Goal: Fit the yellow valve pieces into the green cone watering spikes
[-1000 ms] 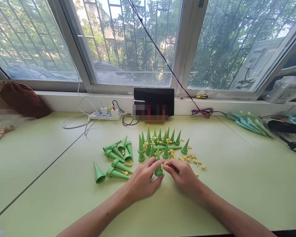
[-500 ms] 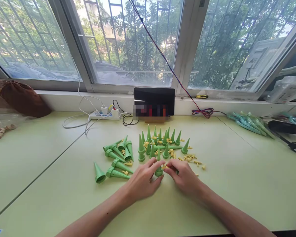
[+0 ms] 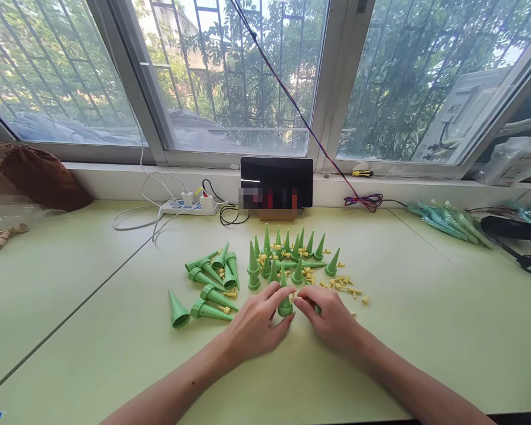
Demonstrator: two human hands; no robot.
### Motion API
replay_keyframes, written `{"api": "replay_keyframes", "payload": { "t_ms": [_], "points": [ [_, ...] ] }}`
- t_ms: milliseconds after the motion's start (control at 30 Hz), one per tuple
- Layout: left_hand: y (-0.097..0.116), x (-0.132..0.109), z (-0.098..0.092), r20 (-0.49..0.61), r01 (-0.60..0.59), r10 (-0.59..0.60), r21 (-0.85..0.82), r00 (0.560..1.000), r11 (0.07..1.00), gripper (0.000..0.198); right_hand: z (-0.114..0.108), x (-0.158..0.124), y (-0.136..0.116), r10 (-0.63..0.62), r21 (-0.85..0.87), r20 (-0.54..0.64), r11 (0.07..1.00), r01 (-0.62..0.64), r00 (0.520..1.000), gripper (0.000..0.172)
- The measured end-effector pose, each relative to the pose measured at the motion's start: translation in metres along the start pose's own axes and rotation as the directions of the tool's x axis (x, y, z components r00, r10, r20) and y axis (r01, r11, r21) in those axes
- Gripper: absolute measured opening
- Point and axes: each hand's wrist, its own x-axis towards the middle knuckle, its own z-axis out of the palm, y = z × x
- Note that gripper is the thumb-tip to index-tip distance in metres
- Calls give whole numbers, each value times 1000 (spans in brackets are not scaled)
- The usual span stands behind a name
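An upright green cone spike stands on the pale green table between my hands. My left hand curls round its base from the left, thumb and fingers closed on it. My right hand pinches a small yellow piece against the cone's right side, and a second green part shows under its fingers. Behind stand several upright green cones mixed with small yellow pieces. To the left lie several green cones on their sides.
A black device stands at the window sill, beside a white power strip with cables. A brown bag sits far left. Teal packaged items and black tools lie at the right.
Both hands stay at the upright cone; the right hand's fingers have shifted slightly closer to it. Nothing else has moved.
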Motion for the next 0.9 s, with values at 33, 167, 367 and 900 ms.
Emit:
{"api": "replay_keyframes", "payload": {
  "t_ms": [33,167,367,900],
  "points": [
    [0,0,0,-7,1,-1,2,1000,1000,46,-1,0,-1,-7,6,3,1000,7,1000,27],
    [1,1,-1,-12,-11,11,1,1000,1000,49,-1,1,-2,-49,-1,3,999,49,999,23],
    [1,-1,0,26,2,-3,5,1000,1000,46,1,1,4,-101,-75,8,992,101,995,37],
    [-2,-2,2,7,-80,79,56,997,995,41,3,0,3,-85,-67,-1,994,85,996,38]
  ]
}}
